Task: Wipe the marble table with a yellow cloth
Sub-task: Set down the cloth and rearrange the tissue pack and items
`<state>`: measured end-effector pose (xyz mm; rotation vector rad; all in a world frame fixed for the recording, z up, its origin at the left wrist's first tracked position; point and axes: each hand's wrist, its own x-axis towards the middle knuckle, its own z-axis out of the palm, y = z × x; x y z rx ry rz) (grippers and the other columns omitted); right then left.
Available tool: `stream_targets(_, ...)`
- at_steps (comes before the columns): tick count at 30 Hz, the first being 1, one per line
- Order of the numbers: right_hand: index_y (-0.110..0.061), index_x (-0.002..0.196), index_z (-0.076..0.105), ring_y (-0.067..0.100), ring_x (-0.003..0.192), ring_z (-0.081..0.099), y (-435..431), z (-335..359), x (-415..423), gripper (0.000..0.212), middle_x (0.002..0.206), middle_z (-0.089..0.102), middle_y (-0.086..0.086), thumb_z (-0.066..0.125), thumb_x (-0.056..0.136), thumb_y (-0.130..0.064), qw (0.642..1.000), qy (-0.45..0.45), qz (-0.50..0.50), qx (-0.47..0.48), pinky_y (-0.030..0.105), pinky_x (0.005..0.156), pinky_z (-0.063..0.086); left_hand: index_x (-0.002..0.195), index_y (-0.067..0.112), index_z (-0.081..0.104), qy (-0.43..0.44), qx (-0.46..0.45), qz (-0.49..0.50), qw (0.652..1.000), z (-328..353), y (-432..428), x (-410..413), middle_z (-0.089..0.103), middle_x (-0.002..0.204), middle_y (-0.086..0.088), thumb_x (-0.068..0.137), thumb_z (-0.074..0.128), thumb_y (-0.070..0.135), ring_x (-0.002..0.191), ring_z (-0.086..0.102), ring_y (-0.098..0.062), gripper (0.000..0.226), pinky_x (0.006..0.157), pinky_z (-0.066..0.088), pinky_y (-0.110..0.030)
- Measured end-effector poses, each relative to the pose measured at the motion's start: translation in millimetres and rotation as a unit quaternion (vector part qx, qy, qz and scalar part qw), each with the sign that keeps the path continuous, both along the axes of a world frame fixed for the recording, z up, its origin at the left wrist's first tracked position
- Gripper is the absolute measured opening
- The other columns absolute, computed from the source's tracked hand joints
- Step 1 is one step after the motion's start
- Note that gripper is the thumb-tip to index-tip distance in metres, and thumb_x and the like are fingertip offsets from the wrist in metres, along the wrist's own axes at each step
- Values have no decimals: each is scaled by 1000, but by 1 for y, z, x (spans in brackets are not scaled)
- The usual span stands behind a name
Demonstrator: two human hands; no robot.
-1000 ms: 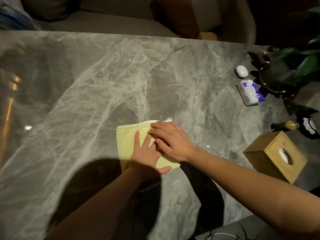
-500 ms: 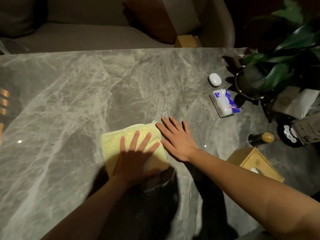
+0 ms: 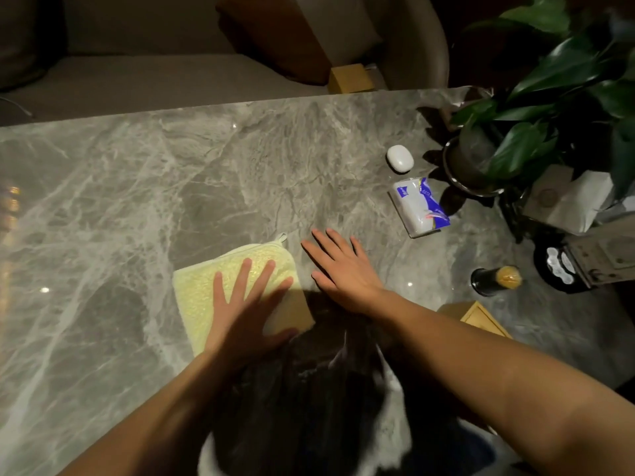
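A folded yellow cloth (image 3: 199, 293) lies flat on the grey marble table (image 3: 137, 187), near the middle of the view. My left hand (image 3: 245, 304) presses down on the cloth with its fingers spread and straight. My right hand (image 3: 340, 269) lies flat on the bare marble just to the right of the cloth, fingers straight, a small gap between it and the cloth's edge. A small white loop sticks out at the cloth's far corner.
On the right side stand a white case (image 3: 399, 159), a tissue packet (image 3: 419, 206), a potted plant (image 3: 536, 108), a dark bottle lying down (image 3: 494, 280) and a wooden tissue box (image 3: 477, 317). A sofa (image 3: 154, 77) lies beyond the far edge.
My right hand has slid off the cloth to the bare marble on its right. My left hand still presses on the cloth. The view has shifted right.
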<state>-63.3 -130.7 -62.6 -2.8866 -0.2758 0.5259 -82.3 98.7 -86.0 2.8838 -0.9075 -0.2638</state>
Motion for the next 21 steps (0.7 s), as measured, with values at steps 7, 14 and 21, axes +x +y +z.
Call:
stream_targets(7, -21, 146, 35, 21, 144, 25, -60, 37, 4, 53, 154, 32, 3, 43, 94, -33, 985, -115, -76, 106, 41, 113, 24, 108, 22, 59, -1, -88, 66, 994, 35, -49, 22, 55, 118, -6, 84, 37, 48, 120, 47, -26, 41, 105, 30, -52)
stream_targets(14, -14, 126, 54, 30, 109, 55, -149, 55, 29, 39, 117, 60, 13, 51, 87, -17, 888, -183, -358, 223, 38, 95, 42, 110, 16, 57, 199, -372, 234, 876, 66, -167, 61, 59, 86, 6, 87, 51, 25, 78, 55, -12, 26, 74, 40, -26)
stream_targets(21, -10, 131, 57, 27, 104, 59, -201, 35, 40, 36, 113, 64, 13, 46, 97, -17, 832, -24, -489, 259, 34, 90, 44, 124, 7, 48, 426, -436, 343, 715, 50, -271, 91, 56, 92, -11, 94, 44, 14, 67, 59, -21, 31, 61, 46, -30)
